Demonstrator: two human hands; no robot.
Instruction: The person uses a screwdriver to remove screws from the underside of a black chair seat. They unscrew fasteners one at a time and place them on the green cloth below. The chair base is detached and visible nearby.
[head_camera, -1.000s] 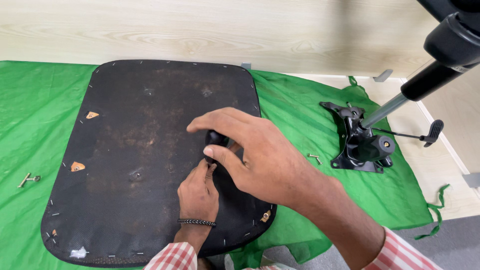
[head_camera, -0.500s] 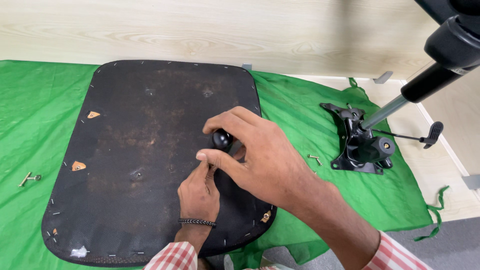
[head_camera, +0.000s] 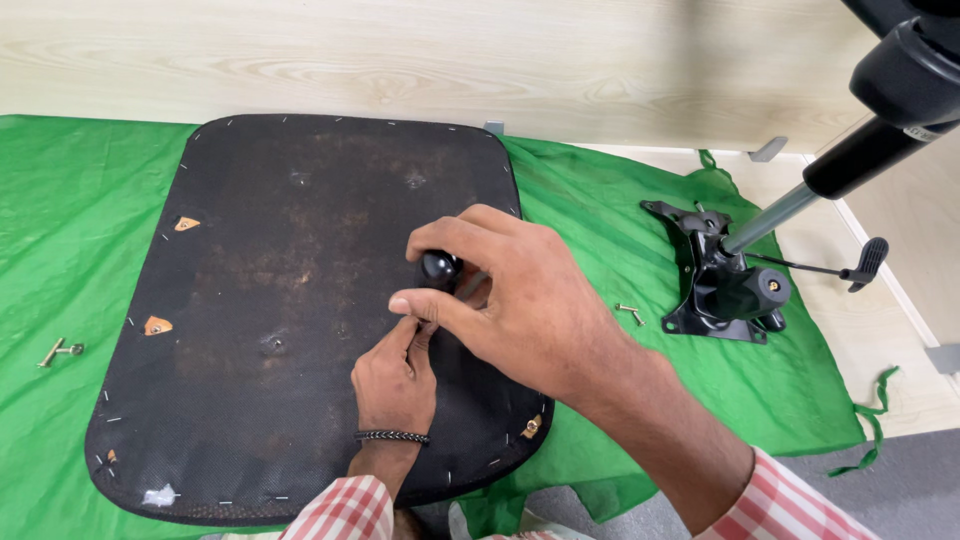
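Black round knob (head_camera: 438, 266) sits near the middle of the dark fabric-covered seat-base board (head_camera: 250, 250), underside up, flat on green cloth (head_camera: 600, 200). Right hand (head_camera: 510, 300) curled over the knob, fingers closed round it from above. Left hand (head_camera: 395, 385) just beneath, fingers bunched and pointing up toward the knob's base; whether it grips anything cannot be told. Black metal chair mechanism (head_camera: 725, 290) with lever stands on the cloth to the right, well apart. Small bolt (head_camera: 630, 313) lies between board and mechanism. Another bolt (head_camera: 60, 351) lies left of the board.
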